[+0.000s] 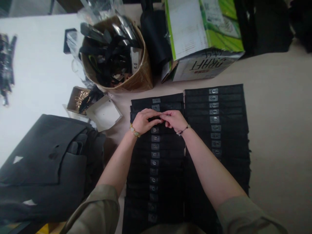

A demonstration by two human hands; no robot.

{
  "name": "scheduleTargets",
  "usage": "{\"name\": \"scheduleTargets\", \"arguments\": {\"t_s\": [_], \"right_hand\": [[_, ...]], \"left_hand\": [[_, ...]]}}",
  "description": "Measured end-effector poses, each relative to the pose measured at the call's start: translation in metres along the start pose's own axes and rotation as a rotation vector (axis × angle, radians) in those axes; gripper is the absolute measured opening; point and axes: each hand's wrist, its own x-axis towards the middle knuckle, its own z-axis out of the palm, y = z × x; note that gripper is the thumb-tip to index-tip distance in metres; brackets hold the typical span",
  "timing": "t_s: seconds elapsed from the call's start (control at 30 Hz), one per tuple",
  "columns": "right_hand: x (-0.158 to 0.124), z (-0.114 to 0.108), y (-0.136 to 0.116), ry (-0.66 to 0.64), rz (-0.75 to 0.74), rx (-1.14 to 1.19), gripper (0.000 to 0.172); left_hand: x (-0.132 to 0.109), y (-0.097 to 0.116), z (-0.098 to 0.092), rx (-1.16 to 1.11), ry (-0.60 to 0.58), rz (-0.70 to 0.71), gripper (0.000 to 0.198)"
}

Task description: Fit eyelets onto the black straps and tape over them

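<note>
My left hand [146,121] and my right hand [175,120] meet at the fingertips over the left stack of black fabric pieces [169,143]. Both are closed in a pinch, and whatever lies between the fingers is too small or hidden to make out. The pieces overlap in a long column, each with a small clear sticker bearing a round mark, such as the sticker [155,138] just below my hands. Alongside on the right runs a second column of black fabric pieces [230,118] with similar stickers.
Behind stand a cardboard container [143,76] of mixed tools and scraps and a green-white box [187,35]. Left of the columns, a small box [71,100] holds brass-coloured pins beside a white open tray [104,113]. Folded dark fabric [36,156] lies at the left.
</note>
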Motion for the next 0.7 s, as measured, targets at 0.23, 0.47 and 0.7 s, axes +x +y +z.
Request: {"name": "scheduleTargets", "arguments": {"t_s": [0.23,0.47,0.7], "right_hand": [[0.026,-0.005,-0.021,-0.155,0.096,-0.069,0.013],[0.034,-0.003,-0.018,-0.031,0.101,0.196,0.013],[0.033,-0.011,-0.013,0.014,-0.012,0.458,0.011]], "left_hand": [[0.015,-0.018,-0.007,0.113,0.059,0.037,0.020],[0.027,-0.016,0.008,0.277,0.086,-0.151,0.022],[0.021,-0.015,0.015,0.337,0.125,-0.257,0.024]]}}
